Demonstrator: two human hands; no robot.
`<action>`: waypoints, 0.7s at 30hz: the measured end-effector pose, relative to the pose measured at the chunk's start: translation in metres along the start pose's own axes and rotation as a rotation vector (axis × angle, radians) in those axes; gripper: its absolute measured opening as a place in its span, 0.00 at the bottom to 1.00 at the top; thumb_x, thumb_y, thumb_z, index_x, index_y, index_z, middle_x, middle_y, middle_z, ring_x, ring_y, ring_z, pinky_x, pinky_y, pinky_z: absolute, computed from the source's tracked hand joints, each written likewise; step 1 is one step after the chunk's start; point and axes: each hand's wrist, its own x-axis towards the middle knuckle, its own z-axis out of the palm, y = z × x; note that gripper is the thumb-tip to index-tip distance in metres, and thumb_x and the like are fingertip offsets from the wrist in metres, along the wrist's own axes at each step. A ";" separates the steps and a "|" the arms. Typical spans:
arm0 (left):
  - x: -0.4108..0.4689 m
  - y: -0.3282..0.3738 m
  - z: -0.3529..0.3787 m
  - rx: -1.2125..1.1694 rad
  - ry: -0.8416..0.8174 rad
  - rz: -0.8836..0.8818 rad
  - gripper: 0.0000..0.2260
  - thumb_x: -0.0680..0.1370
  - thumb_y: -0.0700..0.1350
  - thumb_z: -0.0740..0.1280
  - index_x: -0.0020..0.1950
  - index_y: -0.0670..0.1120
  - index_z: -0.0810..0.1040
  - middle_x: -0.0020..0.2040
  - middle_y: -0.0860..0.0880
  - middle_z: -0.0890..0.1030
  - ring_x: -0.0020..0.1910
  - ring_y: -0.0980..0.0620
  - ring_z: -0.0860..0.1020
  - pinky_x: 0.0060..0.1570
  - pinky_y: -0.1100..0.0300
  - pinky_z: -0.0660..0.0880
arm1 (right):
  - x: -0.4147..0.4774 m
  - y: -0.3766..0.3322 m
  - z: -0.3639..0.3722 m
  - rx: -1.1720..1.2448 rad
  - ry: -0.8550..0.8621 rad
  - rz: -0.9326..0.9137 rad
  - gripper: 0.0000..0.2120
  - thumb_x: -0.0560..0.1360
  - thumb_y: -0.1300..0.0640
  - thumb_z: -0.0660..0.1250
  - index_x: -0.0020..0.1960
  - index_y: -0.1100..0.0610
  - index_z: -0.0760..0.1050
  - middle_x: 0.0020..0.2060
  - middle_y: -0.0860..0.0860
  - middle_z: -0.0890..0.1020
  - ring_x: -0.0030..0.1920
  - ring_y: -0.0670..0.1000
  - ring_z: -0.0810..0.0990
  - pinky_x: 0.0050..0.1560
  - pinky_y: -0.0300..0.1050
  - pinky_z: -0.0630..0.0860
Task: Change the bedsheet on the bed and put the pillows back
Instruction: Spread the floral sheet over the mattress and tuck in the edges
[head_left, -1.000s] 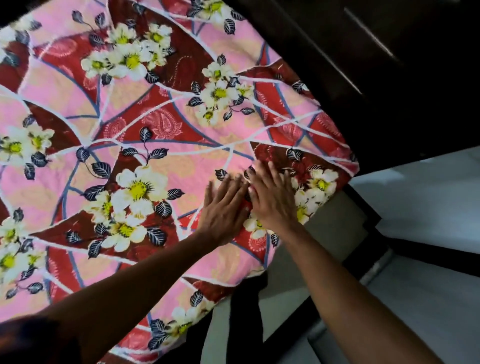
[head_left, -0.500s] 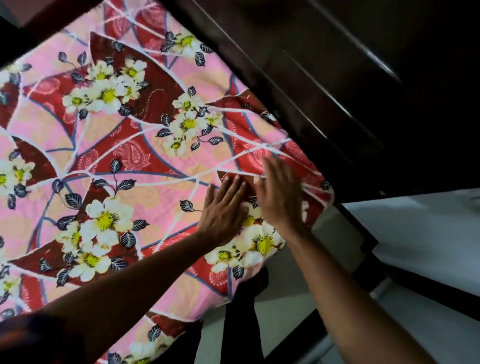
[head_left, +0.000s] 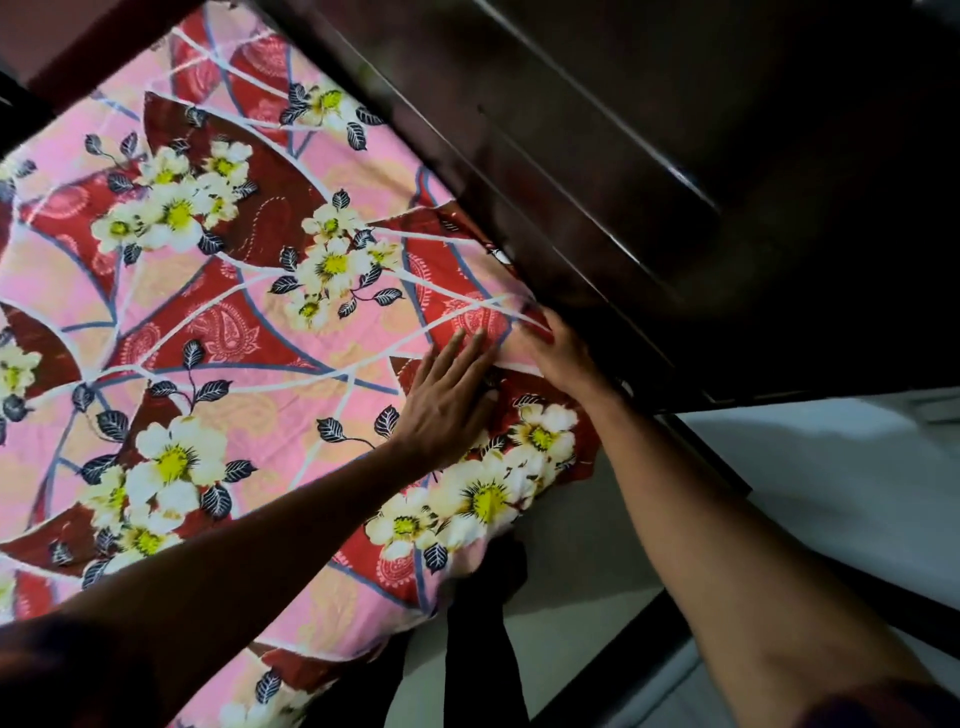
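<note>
Head view: pink-and-red floral bedsheet (head_left: 208, 322) lies smooth — left hand (head_left: 447, 405) pressed flat, right hand (head_left: 558, 358) blurred, grip unclear.

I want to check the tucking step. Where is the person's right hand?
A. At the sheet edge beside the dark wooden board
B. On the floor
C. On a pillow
A: the right hand is at the edge of the bedsheet, next to the dark wooden board; the left hand lies flat on the fabric beside it.
</note>
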 end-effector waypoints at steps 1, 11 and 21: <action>0.010 0.007 -0.002 0.011 -0.008 0.033 0.27 0.84 0.58 0.47 0.82 0.50 0.52 0.82 0.49 0.51 0.81 0.47 0.46 0.78 0.42 0.47 | 0.001 0.000 -0.003 0.010 0.014 -0.008 0.34 0.78 0.35 0.62 0.77 0.53 0.65 0.72 0.55 0.73 0.71 0.55 0.72 0.71 0.51 0.69; 0.085 0.060 0.004 0.266 -0.160 0.439 0.21 0.83 0.57 0.53 0.70 0.51 0.75 0.68 0.48 0.76 0.70 0.43 0.70 0.72 0.41 0.60 | -0.120 0.067 0.025 -0.086 0.636 -0.043 0.23 0.82 0.48 0.59 0.74 0.57 0.70 0.68 0.57 0.76 0.66 0.57 0.76 0.62 0.51 0.75; 0.128 0.108 -0.001 0.514 -0.438 0.299 0.20 0.83 0.58 0.54 0.62 0.49 0.79 0.57 0.46 0.82 0.58 0.45 0.78 0.54 0.54 0.68 | -0.072 0.066 -0.025 0.359 0.097 0.405 0.19 0.85 0.46 0.52 0.59 0.51 0.80 0.64 0.57 0.80 0.58 0.55 0.79 0.60 0.51 0.75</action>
